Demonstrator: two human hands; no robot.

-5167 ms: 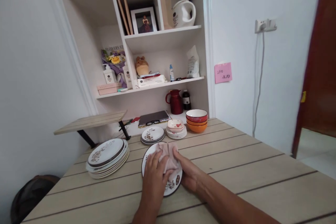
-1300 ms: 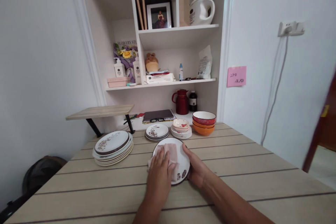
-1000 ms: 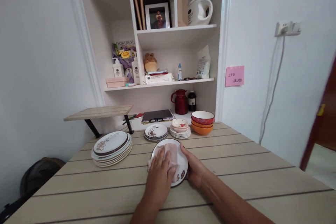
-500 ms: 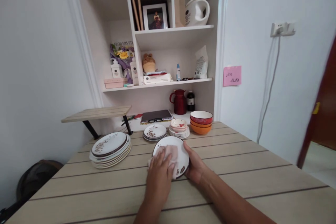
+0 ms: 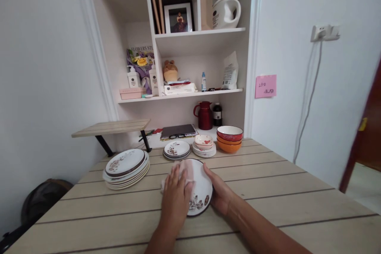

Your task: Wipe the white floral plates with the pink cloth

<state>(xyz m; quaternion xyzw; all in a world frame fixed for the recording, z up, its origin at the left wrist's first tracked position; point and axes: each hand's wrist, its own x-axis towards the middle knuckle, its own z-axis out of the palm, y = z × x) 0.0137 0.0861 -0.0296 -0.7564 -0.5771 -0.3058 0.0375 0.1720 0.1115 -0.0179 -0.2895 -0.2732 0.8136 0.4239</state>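
Observation:
My right hand (image 5: 219, 191) grips the right edge of a white plate (image 5: 203, 180) with a dark rim and brown floral marks, its thumb over the rim. The plate is tilted toward me above the table. Against the plate's left side, my left hand (image 5: 176, 194) presses a pale pink cloth (image 5: 187, 168), fingers laid along it. Part of the cloth sticks out to the left of that hand. The right hand's other fingers are hidden behind the plate.
On the wooden table (image 5: 268, 206) stand a stack of large plates (image 5: 126, 162) at left, small plates (image 5: 177, 149), small dishes on saucers (image 5: 204, 142) and stacked bowls (image 5: 229, 137). Behind them are a dark red jug (image 5: 204, 116), a raised wooden shelf (image 5: 110, 127) and wall shelving.
My left hand and the cloth have slid left across the plate, uncovering more of its middle and lower pattern. The plate has turned and tilted more upright in my right hand.

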